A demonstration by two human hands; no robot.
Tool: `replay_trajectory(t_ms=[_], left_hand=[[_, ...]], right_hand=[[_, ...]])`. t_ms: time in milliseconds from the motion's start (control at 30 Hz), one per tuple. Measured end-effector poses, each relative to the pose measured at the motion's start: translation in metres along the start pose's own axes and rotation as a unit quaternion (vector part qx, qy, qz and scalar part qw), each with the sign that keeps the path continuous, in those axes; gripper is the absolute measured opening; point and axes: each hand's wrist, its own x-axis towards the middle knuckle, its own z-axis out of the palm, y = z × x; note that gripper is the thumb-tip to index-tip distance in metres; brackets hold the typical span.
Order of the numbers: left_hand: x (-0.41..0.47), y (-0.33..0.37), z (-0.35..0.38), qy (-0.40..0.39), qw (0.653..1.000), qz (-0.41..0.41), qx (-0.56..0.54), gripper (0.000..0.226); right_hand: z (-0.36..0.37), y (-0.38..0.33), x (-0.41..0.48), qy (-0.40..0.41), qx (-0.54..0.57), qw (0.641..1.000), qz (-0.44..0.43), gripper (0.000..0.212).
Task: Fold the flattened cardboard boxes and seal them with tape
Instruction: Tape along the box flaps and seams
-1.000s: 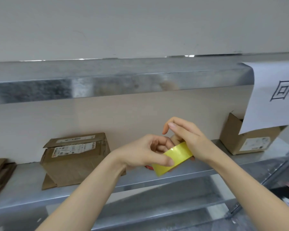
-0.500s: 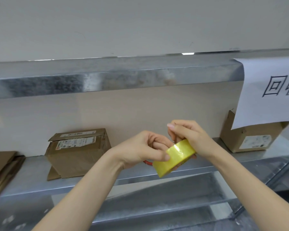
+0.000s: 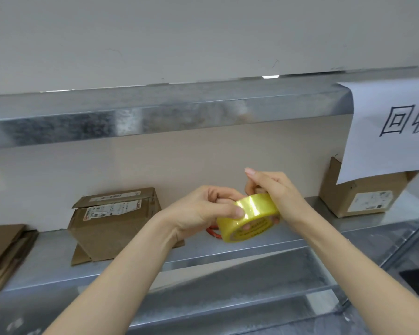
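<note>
Both hands grip the tape roll (image 3: 248, 217) above the shelf (image 3: 228, 252). Left hand (image 3: 203, 210) thumb presses its face; right hand (image 3: 276, 194) fingers curl round it.

Yellowish tape roll (image 3: 248, 217), tilted, held mid-air in front of shelf (image 3: 46, 269). Labelled box (image 3: 114, 226) on shelf, flat cardboard (image 3: 3, 245) far L.

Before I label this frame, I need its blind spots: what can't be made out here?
Head view only:
- Red object on the shelf: mostly hidden behind the left hand and tape roll; unidentifiable.
- Tape's loose end: covered by the right hand, if lifted at all.
- Paper sign: cut off by the right edge.
- Box label: print too small.
- Flattened cardboard: cut off by the left edge.
</note>
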Motion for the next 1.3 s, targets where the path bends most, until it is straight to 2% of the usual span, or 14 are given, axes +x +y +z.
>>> replay_trajectory(t_ms=[67, 167, 200, 233, 333, 400, 467, 533, 633, 800, 933, 1167, 1300], left_hand=[[0.0, 0.0, -0.004, 0.025, 0.999, 0.024, -0.001, 0.024], [0.001, 0.004, -0.006, 0.051, 0.996, 0.074, 0.01, 0.024], [0.002, 0.006, -0.005, 0.061, 0.994, 0.09, 0.019, 0.023], [0.003, 0.008, -0.004, 0.072, 0.991, 0.108, 0.03, 0.024], [0.009, 0.01, 0.0, 0.138, 0.968, 0.168, 0.128, 0.028], [0.014, 0.004, 0.003, 0.226, 0.935, 0.185, 0.201, 0.027], [0.018, -0.007, 0.006, 0.312, 0.896, 0.224, 0.223, 0.021], [0.023, -0.019, 0.011, 0.343, 0.865, 0.276, 0.243, 0.019], [0.026, -0.029, 0.016, 0.35, 0.831, 0.326, 0.283, 0.025], [0.031, -0.03, 0.008, 0.336, 0.786, 0.395, 0.337, 0.012], [0.035, -0.023, 0.001, 0.314, 0.79, 0.394, 0.35, 0.012], [0.041, -0.02, -0.012, 0.262, 0.756, 0.428, 0.42, 0.012], [0.043, -0.019, -0.017, 0.253, 0.769, 0.431, 0.399, 0.014]], right_hand=[[-0.007, 0.0, 0.001, -0.038, 0.008, 0.999, 0.021, 0.062], [-0.018, -0.003, 0.001, -0.185, -0.057, 0.98, 0.055, 0.055], [-0.021, -0.001, 0.001, -0.202, -0.063, 0.976, 0.055, 0.054], [-0.022, 0.001, 0.001, -0.189, -0.057, 0.979, 0.05, 0.053], [-0.021, 0.011, 0.002, -0.077, -0.009, 0.997, 0.019, 0.042], [-0.018, 0.016, 0.002, -0.015, 0.012, 1.0, 0.005, 0.037], [-0.014, 0.018, 0.003, 0.04, -0.001, 0.999, -0.009, 0.033], [-0.009, 0.02, 0.003, 0.105, -0.023, 0.994, -0.029, 0.035], [-0.005, 0.023, 0.003, 0.163, -0.061, 0.983, -0.056, 0.039], [-0.004, 0.027, 0.0, 0.181, -0.107, 0.975, -0.075, 0.042], [-0.005, 0.028, 0.003, 0.186, -0.114, 0.972, -0.082, 0.045], [-0.003, 0.032, 0.004, 0.205, -0.099, 0.969, -0.1, 0.048], [-0.006, 0.034, 0.008, 0.193, -0.128, 0.968, -0.097, 0.043]])
